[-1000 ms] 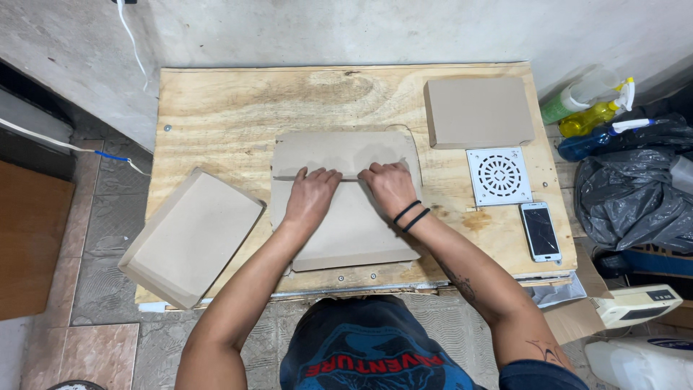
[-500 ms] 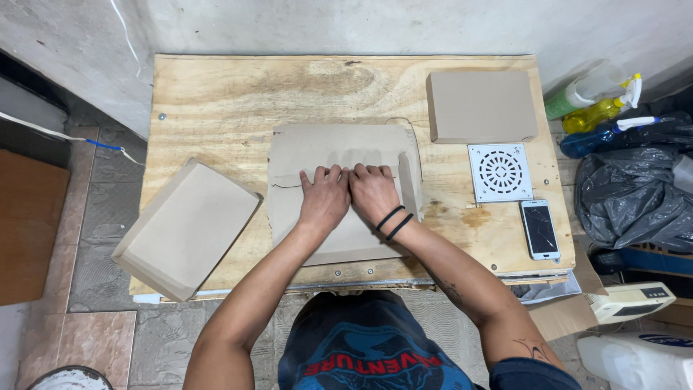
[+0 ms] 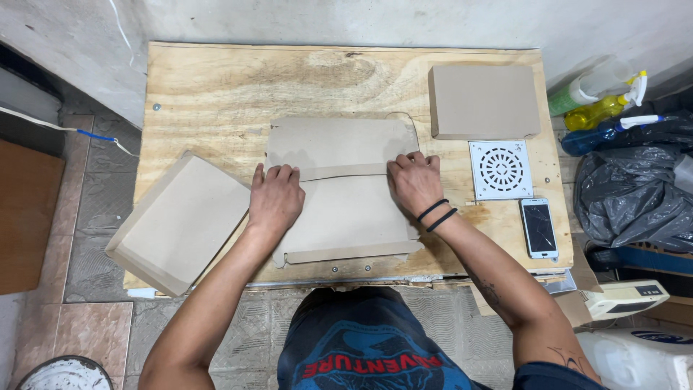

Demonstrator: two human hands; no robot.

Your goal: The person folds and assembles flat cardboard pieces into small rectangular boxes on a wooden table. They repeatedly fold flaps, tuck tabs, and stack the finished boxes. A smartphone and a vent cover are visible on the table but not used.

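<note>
- While both hands press flat, left hand (image 3: pixel 276 198) and right hand (image 3: pixel 414 182) pin the folded cardboard (image 3: pixel 339 189) mid-table (image 3: pixel 216 87).
- Uneven pressure could skew the crease.
- A slipping palm might let the flap spring open.

cardboard sheet (image 3: pixel 339 209): tan | table (image 3: pixel 216 94): pale wood grain | drain grate (image 3: pixel 500 169): white, radial slots | wristbands (image 3: pixel 437 214): black

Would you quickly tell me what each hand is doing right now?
Left hand: open, pressed flat on the cardboard sheet, gripping nothing.
Right hand: open, fingers curled on the sheet's folded flap.
</note>
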